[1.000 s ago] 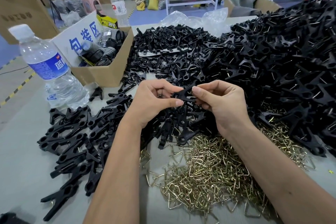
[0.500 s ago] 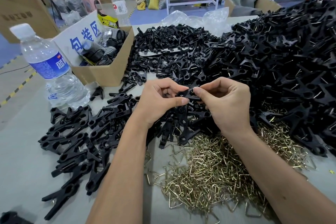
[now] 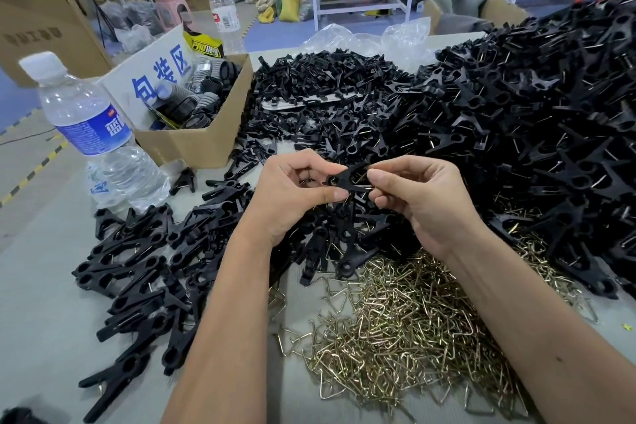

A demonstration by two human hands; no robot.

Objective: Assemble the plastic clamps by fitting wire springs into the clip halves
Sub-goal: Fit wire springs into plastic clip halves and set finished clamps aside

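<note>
A black plastic clamp (image 3: 347,179) is held above the table between both hands. My left hand (image 3: 296,193) pinches its left end between thumb and fingers. My right hand (image 3: 416,196) pinches its right end, where a bit of brass wire shows. A heap of brass wire springs (image 3: 406,330) lies on the table just below my wrists. Loose black clip halves (image 3: 330,107) are piled behind my hands. Closed black clamps (image 3: 137,272) lie spread out at the left.
A big mound of black clamps (image 3: 537,134) fills the right side. A water bottle (image 3: 93,134) stands at the left, beside a cardboard box (image 3: 206,144) of dark parts. Clear plastic bags (image 3: 364,38) lie at the table's far edge.
Both hands have lifted slightly with the clamp. The clamp now shows more fully between the fingertips, with its arms spread in a V.
</note>
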